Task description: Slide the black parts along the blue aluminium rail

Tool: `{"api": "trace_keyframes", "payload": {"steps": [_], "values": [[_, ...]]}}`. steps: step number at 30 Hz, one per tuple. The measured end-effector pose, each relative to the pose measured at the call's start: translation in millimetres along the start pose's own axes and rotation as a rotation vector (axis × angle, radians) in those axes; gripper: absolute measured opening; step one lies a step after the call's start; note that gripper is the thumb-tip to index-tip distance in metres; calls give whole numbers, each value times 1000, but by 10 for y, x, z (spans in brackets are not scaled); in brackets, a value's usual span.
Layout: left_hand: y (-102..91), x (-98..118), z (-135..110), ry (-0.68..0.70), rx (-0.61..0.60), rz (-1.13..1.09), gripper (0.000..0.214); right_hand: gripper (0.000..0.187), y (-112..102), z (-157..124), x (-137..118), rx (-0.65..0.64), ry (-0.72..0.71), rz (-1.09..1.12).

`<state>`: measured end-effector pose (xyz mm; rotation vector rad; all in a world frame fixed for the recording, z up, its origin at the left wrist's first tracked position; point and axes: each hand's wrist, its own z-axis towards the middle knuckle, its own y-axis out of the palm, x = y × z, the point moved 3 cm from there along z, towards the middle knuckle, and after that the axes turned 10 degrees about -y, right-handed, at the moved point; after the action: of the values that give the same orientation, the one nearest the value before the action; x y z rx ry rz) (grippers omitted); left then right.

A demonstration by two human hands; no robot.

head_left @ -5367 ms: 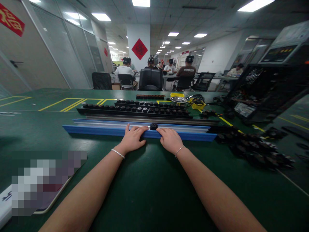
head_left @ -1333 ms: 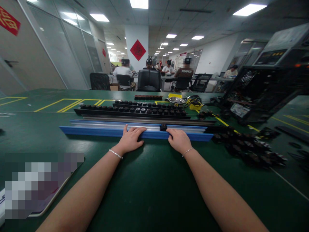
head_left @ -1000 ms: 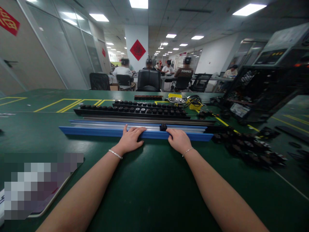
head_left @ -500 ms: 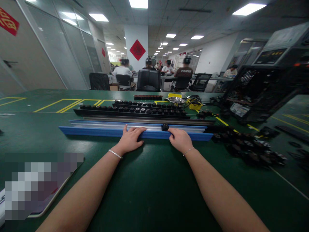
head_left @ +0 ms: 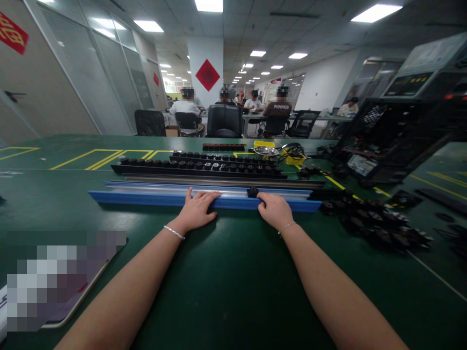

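A long blue rail with a shiny silver channel lies across the green table. My left hand rests over its near wall, fingers spread into the channel and the thumb in front. A small black block-like part sits in the channel right of centre. My right hand has its fingers curled together and pinches the near right side of this part. Exactly what the part is cannot be made out.
Behind the rail lie dark strips and black trays with rows of round black parts. A heap of black parts is at the right, near a large black machine. A metal dish stands farther back. People sit beyond the table.
My right hand and the small black part have shifted slightly to the right along the rail. My left hand and the rail have stayed in place.
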<state>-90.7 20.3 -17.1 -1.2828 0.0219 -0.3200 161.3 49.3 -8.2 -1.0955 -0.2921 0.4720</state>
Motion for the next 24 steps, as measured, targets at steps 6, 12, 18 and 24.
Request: {"api": "trace_keyframes", "payload": {"steps": [6,12,18,24], "values": [[4,-1,2,3,3,7,59,33,-6,2,0,-3,0,-4],[0,-1,-2,1,2,4,59,31,-39,-4,12,-4,17,-16],[9,-4,-1,2,8,3,59,28,-43,-6,36,3,25,-39],[6,3,6,-5,-2,13,59,27,-38,-23,93,3,67,-54]]}}
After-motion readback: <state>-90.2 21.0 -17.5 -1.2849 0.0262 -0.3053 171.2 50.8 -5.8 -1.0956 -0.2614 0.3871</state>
